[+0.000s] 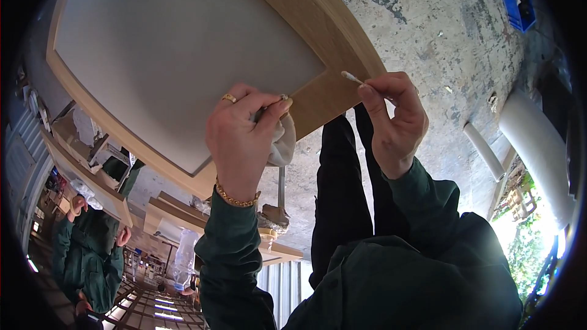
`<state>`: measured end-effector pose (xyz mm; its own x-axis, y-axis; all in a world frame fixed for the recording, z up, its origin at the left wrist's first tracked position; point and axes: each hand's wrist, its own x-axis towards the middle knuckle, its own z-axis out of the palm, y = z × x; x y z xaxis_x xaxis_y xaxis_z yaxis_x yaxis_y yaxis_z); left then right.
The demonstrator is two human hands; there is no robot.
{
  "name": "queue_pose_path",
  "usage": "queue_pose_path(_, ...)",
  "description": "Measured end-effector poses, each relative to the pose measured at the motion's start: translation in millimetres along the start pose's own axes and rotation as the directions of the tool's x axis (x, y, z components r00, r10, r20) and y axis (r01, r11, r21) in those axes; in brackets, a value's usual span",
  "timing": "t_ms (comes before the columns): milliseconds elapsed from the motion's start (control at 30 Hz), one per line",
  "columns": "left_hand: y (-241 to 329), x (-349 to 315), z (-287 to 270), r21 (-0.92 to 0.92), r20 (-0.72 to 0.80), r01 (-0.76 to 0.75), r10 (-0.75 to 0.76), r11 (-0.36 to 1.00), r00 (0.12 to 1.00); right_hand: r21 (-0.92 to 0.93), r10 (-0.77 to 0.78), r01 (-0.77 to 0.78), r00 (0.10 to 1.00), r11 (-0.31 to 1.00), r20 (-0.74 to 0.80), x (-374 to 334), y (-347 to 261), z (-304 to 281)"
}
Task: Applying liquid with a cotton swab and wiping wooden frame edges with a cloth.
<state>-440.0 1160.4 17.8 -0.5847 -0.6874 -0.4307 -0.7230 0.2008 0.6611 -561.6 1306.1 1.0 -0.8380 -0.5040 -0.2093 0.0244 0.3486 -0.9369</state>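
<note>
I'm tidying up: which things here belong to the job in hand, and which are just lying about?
In the job:
slim white-tipped swab, in the right hand
crumpled off-white cloth, in the left hand
wood-framed grey panel

Seemingly lying about:
blue plastic bin
thick white roll
slim white tube

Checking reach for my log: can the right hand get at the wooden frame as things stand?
Probably yes: the right hand is close beside the wooden frame, and its white-tipped stick overlaps the frame in view. Nothing visible blocks the way.
</note>
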Motion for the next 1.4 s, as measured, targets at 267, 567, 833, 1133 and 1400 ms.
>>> queue_pose_path(267,-29,-35,-24,-0.002,-0.090,0.075,-0.075,0.997,0.993,-0.320,-0.311,0.321,0.947,0.892,0.083,-10,7,16)
queue_pose_path(567,-64,-75,-24,-0.160,-0.339,0.114,-0.164,0.980,0.926,-0.175,-0.302,0.390,0.873,0.904,0.383,-61,7,40)
queue_pose_path(833,-72,-112,-23,-0.142,-0.406,0.189,-0.231,0.972,0.884,0.084,0.081,-0.105,0.965,0.991,0.248,-54,-11,27)
queue_pose_path(1133,-76,-161,-11,-0.262,-0.341,0.321,-0.398,0.910,0.851,0.353,0.430,-0.598,0.783,0.720,0.449,-52,-44,36)
queue_pose_path(1400,-84,-158,-21,-0.050,-0.248,0.514,-0.509,0.856,0.824,0.237,0.500,-0.718,0.647,0.655,0.576,-52,-49,46)
